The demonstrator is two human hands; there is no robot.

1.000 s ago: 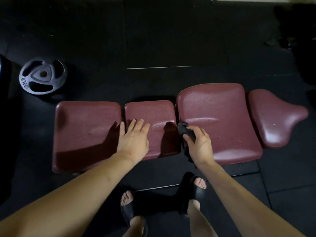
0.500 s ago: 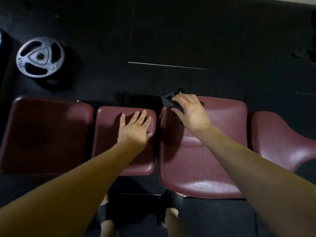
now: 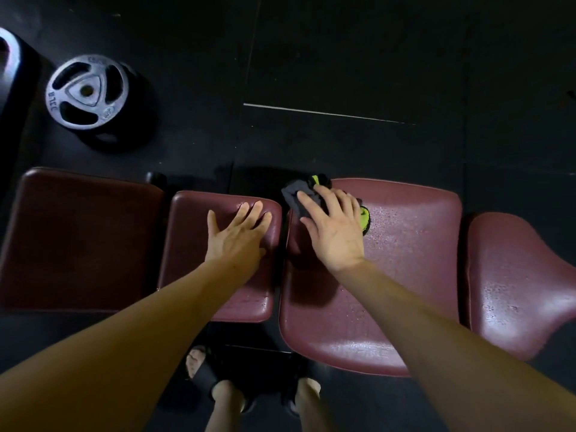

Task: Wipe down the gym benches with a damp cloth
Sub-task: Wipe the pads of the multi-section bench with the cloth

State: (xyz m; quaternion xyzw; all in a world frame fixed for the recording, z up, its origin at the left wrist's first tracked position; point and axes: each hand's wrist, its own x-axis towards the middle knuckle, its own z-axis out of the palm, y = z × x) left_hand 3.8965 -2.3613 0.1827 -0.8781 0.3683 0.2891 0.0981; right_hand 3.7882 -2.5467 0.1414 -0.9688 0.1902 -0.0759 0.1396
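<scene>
The right hand presses a grey and lime cloth flat, fingers straight and spread, at the far left corner of the wide maroon bench pad. The left hand rests splayed on the narrower pad beside it.

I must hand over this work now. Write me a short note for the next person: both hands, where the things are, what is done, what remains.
Left hand: flat, fingers straight, resting on the small maroon padded bench section.
Right hand: fingers straight, pressing the dark grey cloth with yellow-green patches on the far left corner of the large maroon bench pad.
Done: that pad shows wet droplets.
Left: the leftmost maroon pad looks dry; the rightmost curved pad cannot be judged.
</scene>
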